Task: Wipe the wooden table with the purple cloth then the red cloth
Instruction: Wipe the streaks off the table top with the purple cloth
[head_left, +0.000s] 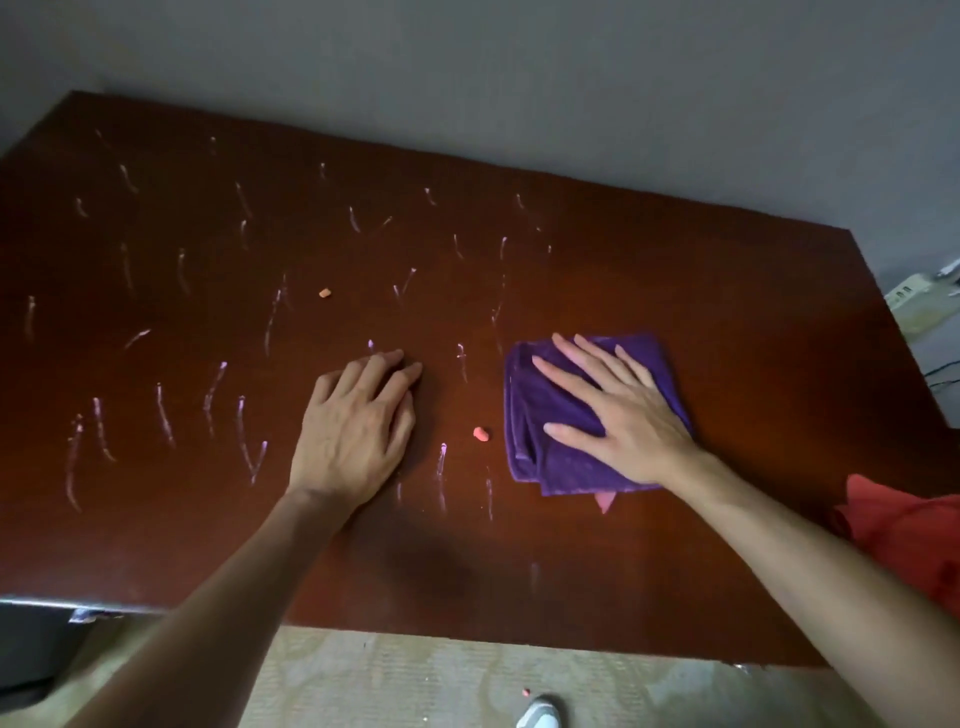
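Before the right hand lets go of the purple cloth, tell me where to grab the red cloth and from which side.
Take the red cloth by its raised peak at the top left, the part nearest the purple cloth. It lies crumpled at the wooden table's right edge, partly out of view, so the right hand should probably come from the left and above, pinching that fold.

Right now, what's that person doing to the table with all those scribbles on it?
They are cleaning it. The right hand presses flat on a folded purple cloth on the wooden table. The left hand rests on the bare wood. Pale chalk-like marks cover most of the top, with small orange bits among them. A red cloth waits at the right edge.
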